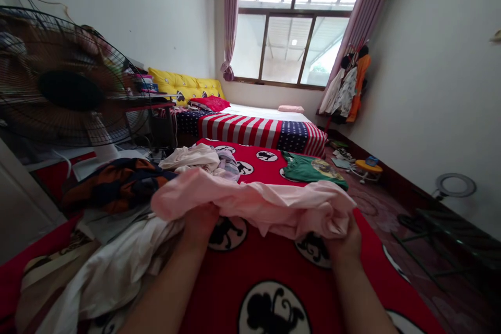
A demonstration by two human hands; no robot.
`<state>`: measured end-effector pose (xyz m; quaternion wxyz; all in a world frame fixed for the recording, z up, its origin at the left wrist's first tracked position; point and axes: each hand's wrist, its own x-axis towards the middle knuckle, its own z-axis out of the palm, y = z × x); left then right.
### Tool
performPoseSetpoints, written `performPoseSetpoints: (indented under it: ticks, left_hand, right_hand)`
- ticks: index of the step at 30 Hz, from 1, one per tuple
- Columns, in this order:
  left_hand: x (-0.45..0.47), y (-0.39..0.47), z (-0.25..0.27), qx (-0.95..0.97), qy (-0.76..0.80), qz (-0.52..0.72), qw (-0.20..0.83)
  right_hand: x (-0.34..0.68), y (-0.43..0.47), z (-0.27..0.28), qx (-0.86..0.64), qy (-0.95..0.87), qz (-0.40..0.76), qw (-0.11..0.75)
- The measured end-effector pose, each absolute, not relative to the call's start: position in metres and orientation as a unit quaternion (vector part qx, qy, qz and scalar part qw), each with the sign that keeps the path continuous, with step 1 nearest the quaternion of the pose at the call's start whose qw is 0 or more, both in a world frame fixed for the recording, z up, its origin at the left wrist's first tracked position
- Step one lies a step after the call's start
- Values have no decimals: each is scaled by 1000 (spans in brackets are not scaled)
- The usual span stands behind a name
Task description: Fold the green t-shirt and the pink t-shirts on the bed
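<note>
A light pink garment (254,201) is stretched sideways between my two hands, above a red cloth with round black-and-white monkey prints (313,292). My left hand (201,219) grips its left part from below, fingers mostly hidden by the fabric. At the right end, my right hand (346,240) is closed on a bunched portion. Whether it is a shirt or another piece of clothing, I cannot tell. Beyond it lies a green T-shirt (303,167) with a printed front, spread flat. White and cream clothes (117,261) are heaped beside my left forearm.
A dark orange-and-navy garment (117,182) and pale crumpled clothes (195,159) lie at the left. A large fan (70,88) stands close on that side. Behind is a bed with a striped, starred cover (242,130). A dark folding stool (454,240) and a ring light (456,185) are at right.
</note>
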<state>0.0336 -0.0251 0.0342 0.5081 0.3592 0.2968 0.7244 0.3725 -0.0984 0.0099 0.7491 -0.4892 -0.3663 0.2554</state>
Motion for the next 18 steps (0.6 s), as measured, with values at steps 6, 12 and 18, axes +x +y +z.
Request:
performPoseSetpoints:
  ticks: [6, 12, 18]
  left_hand:
    - [52, -26, 16, 354, 389, 704, 477]
    - [60, -55, 36, 646, 393, 623, 200]
    - [79, -64, 22, 804, 462, 367, 78]
  right_hand:
    - [359, -89, 7, -496, -245, 314, 771]
    - [348, -86, -3, -614, -312, 178, 703]
    - [350, -92, 12, -538, -264, 183, 779]
